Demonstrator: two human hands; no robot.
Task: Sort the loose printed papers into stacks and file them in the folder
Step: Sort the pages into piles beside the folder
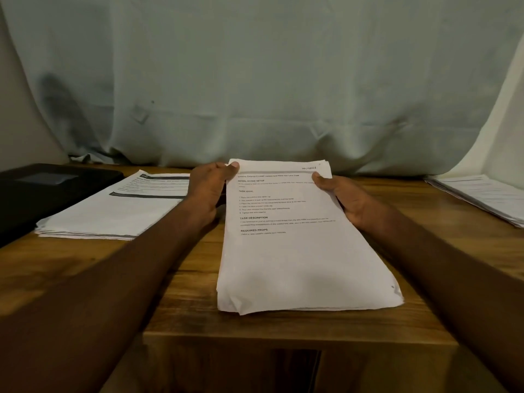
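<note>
Both forearms reach forward from the bottom corners of the view toward a stack of printed papers (295,239) that lies in the middle of the wooden table (175,282). The left hand (209,188) holds the far left corner of this stack, with its thumb laid on the top sheet and the fingers hidden under the paper. The right hand (343,197) holds the far right edge in the same way, thumb on top. The far end of the stack looks a little raised, while the near end rests on the table. The top sheet shows headings such as "TASK GOAL" and "REQUIRED PROPS".

To the left lies a second stack of papers (113,211), well apart from the first. Beside it, at the left edge, lies a black folder (42,188). A third stack of papers (482,197) lies at the far right edge. A pale cloth (255,80) hangs behind the table.
</note>
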